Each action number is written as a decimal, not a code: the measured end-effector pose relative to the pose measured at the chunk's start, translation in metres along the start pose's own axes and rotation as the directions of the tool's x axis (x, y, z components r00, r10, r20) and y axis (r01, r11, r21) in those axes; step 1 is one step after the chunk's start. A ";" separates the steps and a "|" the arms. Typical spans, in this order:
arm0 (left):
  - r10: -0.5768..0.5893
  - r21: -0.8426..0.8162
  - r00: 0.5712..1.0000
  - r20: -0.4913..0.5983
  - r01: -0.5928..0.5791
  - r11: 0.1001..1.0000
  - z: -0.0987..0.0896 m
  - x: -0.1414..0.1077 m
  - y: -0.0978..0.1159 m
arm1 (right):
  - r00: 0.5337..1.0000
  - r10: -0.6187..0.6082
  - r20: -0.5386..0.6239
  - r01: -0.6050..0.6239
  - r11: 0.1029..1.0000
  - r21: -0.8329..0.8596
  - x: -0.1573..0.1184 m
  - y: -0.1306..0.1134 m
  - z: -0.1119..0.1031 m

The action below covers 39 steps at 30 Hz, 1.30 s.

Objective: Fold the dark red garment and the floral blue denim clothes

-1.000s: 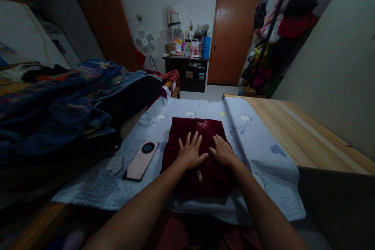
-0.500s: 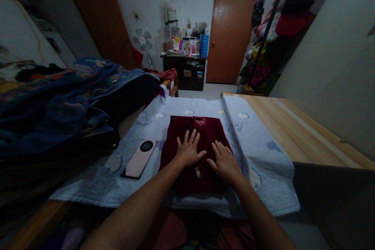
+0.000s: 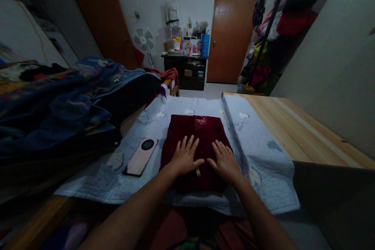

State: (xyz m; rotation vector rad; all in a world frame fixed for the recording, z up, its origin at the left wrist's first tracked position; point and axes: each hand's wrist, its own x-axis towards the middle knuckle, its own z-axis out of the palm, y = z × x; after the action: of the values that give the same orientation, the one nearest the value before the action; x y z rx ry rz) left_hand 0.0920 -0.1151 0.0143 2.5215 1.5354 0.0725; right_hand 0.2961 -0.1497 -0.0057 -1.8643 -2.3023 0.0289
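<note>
A folded dark red garment (image 3: 181,127) lies on a pale blue patterned cloth (image 3: 263,164). Flat on its left half rests my left hand (image 3: 186,158), fingers spread and pointing away from me. My right hand (image 3: 225,160) lies on the right half, fingers stretched out and fairly close together. The two thumbs point toward each other with a small gap. A small light tag (image 3: 198,172) shows just below my left thumb. Neither hand grips anything. Left of the garment, a pink phone (image 3: 142,157) lies on the cloth with its round camera part facing up.
Denim clothes (image 3: 67,105) are heaped at the left. A wooden board (image 3: 295,125) extends on the right beside the wall. Farther back stand a fan (image 3: 144,40), a dark cabinet (image 3: 184,77) with items on it, and a brown door (image 3: 231,27). Bags (image 3: 295,19) hang at the right.
My left hand has slid toward me over the garment, so its thumb is now near the tag's upper end. My right hand has stayed nearly in place.
</note>
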 end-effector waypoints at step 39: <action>-0.189 0.106 0.958 -0.217 0.215 0.971 0.018 -0.042 -0.015 | 0.986 -0.152 -0.070 0.157 0.985 0.067 -0.007 -0.006 0.002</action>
State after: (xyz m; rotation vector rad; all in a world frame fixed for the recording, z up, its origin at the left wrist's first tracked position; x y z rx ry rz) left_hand 0.0625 -0.1479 -0.0040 2.5016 1.9294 0.2179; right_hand 0.2916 -0.1575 -0.0075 -1.6235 -2.3611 0.0302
